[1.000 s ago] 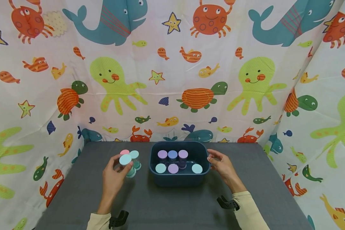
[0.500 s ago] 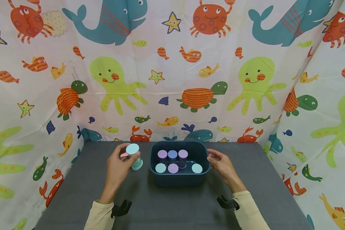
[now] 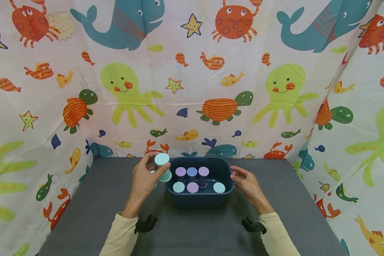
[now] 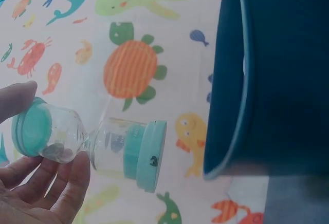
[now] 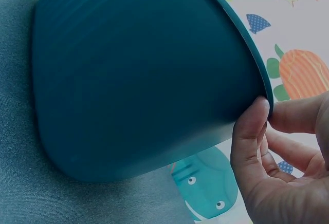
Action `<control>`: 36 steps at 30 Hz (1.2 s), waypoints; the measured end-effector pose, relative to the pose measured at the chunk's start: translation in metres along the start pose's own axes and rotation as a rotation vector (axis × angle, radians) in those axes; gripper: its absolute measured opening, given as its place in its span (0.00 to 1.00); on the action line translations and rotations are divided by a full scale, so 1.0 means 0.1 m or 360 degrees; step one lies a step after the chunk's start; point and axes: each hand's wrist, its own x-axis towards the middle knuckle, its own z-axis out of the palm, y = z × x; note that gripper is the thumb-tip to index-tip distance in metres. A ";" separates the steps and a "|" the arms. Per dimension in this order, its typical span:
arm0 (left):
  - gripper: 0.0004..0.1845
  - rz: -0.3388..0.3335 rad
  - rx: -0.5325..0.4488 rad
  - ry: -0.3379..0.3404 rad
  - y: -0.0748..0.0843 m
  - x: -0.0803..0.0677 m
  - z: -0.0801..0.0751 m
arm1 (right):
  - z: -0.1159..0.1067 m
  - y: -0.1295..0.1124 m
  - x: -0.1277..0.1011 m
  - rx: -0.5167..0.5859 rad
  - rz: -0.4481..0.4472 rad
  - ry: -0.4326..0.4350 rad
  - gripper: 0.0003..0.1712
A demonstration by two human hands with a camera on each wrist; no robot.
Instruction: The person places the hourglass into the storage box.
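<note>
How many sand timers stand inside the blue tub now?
6 in the tub: back row lilac, blue, lilac; front row teal, lilac, teal. None seem hidden.

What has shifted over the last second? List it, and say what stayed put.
The left hand, gripping the clear sand timer with mint-green end caps, carried it up off the grey table and rightward to the left rim of the dark teal plastic tub. The right hand stayed at the tub's right rim, and the six timers inside did not move.
</note>
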 end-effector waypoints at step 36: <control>0.26 0.0101 -0.0108 -0.0543 0.27 0.23 0.93 | 0.01 -0.03 -0.04 -0.0004 0.0006 0.0006 0.23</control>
